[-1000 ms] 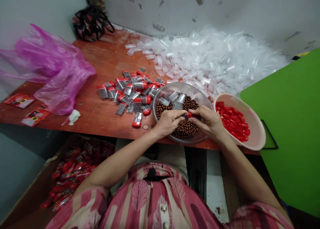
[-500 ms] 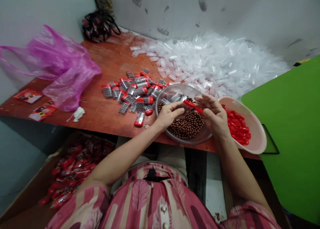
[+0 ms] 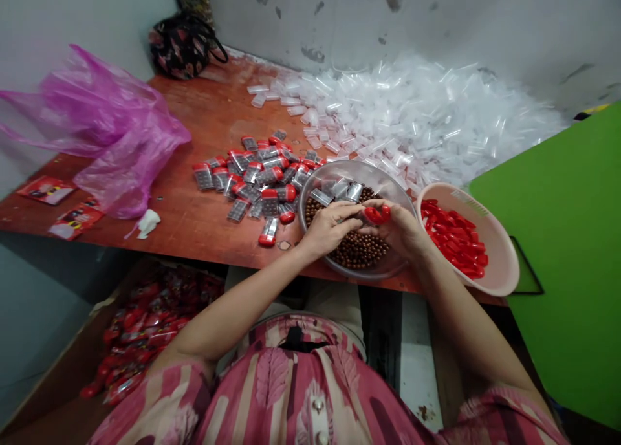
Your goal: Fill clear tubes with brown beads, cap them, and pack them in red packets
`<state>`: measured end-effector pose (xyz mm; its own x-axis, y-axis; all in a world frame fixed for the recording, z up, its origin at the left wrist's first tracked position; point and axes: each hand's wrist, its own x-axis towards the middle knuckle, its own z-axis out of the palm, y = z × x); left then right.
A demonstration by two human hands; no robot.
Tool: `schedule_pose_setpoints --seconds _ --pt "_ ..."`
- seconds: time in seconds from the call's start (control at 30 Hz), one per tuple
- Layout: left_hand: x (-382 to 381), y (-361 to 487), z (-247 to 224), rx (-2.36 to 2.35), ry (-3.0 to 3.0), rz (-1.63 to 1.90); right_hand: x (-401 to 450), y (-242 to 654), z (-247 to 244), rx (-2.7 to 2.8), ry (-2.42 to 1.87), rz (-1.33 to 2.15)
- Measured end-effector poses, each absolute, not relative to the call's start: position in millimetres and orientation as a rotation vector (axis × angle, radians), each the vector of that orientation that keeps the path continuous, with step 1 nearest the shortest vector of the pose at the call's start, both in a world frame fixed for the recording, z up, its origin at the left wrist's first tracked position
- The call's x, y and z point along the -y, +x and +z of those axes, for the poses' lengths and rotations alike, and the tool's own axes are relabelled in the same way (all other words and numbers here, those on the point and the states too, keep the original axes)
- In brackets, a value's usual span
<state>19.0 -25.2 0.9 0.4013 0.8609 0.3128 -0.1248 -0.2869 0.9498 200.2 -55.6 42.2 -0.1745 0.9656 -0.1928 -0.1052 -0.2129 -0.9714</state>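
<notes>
Above the clear bowl (image 3: 310,196) both of my hands meet. My right hand (image 3: 405,228) is closed around red plastic caps (image 3: 377,214), which show between its fingers and thumb. My left hand (image 3: 330,228) reaches in from the other side, its fingers bent and touching the same spot. A bit of a small clear plastic case seems to be in its grip, mostly hidden by the fingers. Brown beads (image 3: 359,251) fill the bowl under the hands, with several clear cases (image 3: 354,191) lying on them.
Filled red-capped cases (image 3: 269,202) lie left of the bowl. A pink basket (image 3: 507,270) of red caps stands at the right, beside a green panel (image 3: 563,238). Behind is a heap of clear cases (image 3: 412,108). A purple bag (image 3: 121,128) lies at the left.
My hands have come closer together over the bowl. The red caps, held lengthwise between both hands before, now sit turned and bunched in my right fingers. The view has shifted slightly.
</notes>
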Motion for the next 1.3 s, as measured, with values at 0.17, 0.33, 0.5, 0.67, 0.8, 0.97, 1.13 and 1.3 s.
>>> schedule_pose_setpoints --seconds 0.17,0.33,0.5,0.67,0.8,0.97,1.13,1.3 --pt "26 18 1 -0.721 1.632 1.079 57 190 39 1.065 -1.272 1.695" --pt "25 18 -1 -0.728 1.637 1.106 56 181 31 0.99 -1.242 1.588" --pt "27 19 -2 -0.745 1.604 1.173 53 169 28 0.918 -1.244 1.545" --pt "14 17 10 -0.752 1.494 1.278 39 177 40 1.112 -1.268 1.554" --pt "-33 -6 21 -0.854 1.426 1.497 25 194 40 1.349 -1.398 1.297" --pt "-63 -35 18 -0.928 1.54 1.654 19 194 21 2.132 -1.757 0.786" --pt "-19 -21 3 -0.94 1.572 1.452 14 177 4 2.547 -2.031 0.364" --pt "6 -5 0 -1.02 1.635 1.341 15 185 10 2.733 -1.928 0.144"
